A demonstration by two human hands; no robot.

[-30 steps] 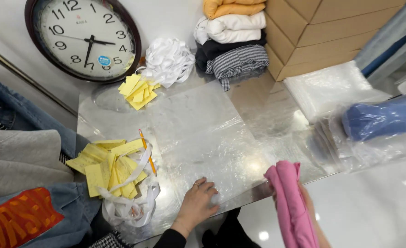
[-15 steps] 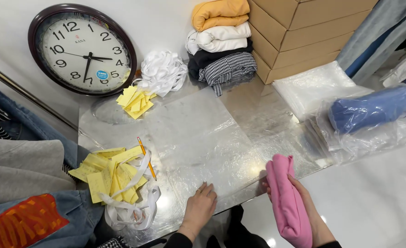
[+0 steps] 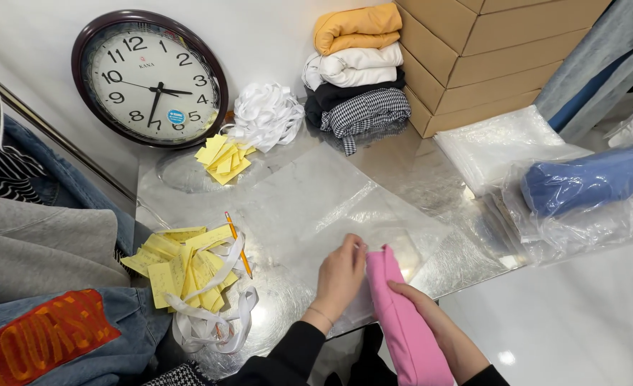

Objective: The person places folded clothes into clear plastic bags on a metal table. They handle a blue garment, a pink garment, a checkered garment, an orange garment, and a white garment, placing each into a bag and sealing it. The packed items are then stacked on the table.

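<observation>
My right hand (image 3: 431, 322), now beside my left hand (image 3: 341, 275), grips one pink garment (image 3: 402, 322); left pinches one clear bag (image 3: 331, 207).

Wall clock (image 3: 150, 78), folded clothes stack (image 3: 358, 66), cardboard boxes (image 3: 488, 57), yellow slips (image 3: 180, 261).

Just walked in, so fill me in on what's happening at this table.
A person stands at a shiny metal table. The right hand holds a folded pink garment, its top end at the mouth of a clear plastic bag lying flat on the table. The left hand pinches the bag's near edge beside the garment. Yellow paper tags, a pencil and a wall clock lie to the left.
</observation>
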